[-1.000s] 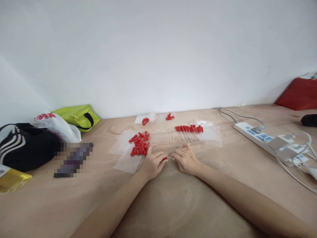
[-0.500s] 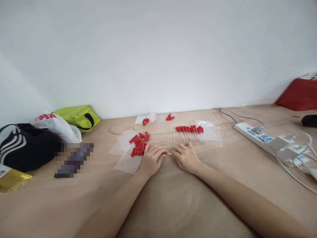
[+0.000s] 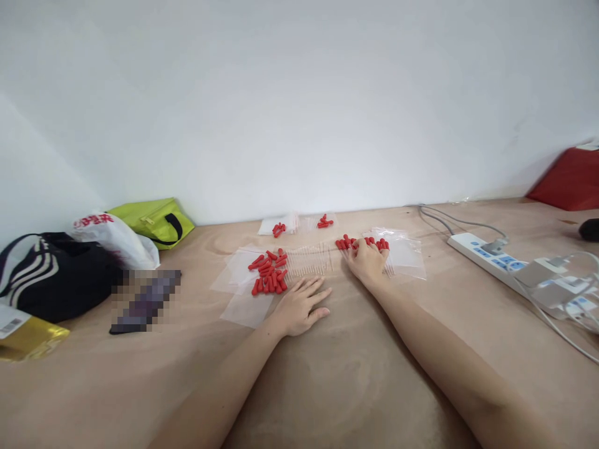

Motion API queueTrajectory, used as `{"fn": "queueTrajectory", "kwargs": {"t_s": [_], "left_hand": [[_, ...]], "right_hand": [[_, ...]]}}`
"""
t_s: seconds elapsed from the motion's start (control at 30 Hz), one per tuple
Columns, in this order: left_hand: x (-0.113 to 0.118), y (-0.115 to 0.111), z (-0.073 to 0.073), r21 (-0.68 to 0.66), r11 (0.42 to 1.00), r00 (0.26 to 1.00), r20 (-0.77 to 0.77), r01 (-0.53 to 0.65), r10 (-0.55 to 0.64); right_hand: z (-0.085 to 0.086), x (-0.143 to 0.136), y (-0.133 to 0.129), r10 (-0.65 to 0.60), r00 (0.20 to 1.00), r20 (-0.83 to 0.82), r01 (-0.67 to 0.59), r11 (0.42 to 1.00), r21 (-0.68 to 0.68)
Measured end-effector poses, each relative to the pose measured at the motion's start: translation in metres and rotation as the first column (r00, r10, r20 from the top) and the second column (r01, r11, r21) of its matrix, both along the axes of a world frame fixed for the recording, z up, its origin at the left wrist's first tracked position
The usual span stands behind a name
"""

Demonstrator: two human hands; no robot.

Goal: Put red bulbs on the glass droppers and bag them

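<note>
My left hand (image 3: 299, 307) lies palm down on the table with its fingers spread and nothing in it. Just beyond its fingertips is a row of thin clear tubes (image 3: 306, 260). Left of that, a pile of red rubber bulbs (image 3: 267, 274) rests on clear plastic bags (image 3: 238, 265). My right hand (image 3: 367, 259) reaches into a row of red-bulbed droppers (image 3: 382, 244), fingers pinched on a dropper at the bulb end. The hand covers the middle of that row and much of the dropper.
Small bags with red bulbs (image 3: 279, 229) lie by the wall. At right are a white power strip (image 3: 482, 248) with chargers and cables, and a red bag (image 3: 566, 181). A black bag (image 3: 51, 274), white plastic bag (image 3: 116, 240), green bag (image 3: 140, 218) and blurred dark item (image 3: 147, 302) stand left.
My hands have parted. The left has let go of the red-bulbed piece and opened flat; the right has moved forward and right to the dropper row. The view has shifted slightly.
</note>
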State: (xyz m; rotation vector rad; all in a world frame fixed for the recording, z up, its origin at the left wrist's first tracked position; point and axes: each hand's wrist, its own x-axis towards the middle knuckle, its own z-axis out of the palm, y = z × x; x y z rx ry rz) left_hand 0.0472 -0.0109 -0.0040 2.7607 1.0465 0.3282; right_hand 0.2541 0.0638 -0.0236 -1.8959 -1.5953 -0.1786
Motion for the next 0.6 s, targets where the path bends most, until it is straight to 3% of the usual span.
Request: {"fn": "queueTrajectory", "kwargs": {"t_s": [0.3,0.47,0.53,0.6], "left_hand": [[-0.001,0.002,-0.004,0.010,1.000,1.000,-0.016,0.001,-0.001],[0.003,-0.002,0.000,0.038,0.999,0.997,-0.078,0.003,0.000],[0.002,-0.003,0.000,0.110,0.992,0.997,-0.036,-0.062,0.067],[-0.001,-0.001,-0.001,0.230,0.937,0.965,0.080,-0.262,0.250]], "right_hand": [[0.002,-0.005,-0.007,0.045,0.998,0.052,-0.043,0.998,-0.044],[0.011,-0.030,-0.014,0.122,0.992,0.041,-0.109,0.968,-0.228],[0.015,-0.039,-0.013,0.101,0.994,0.033,-0.086,0.946,-0.312],[0.018,-0.046,-0.010,0.086,0.996,0.039,-0.065,0.925,-0.373]]}}
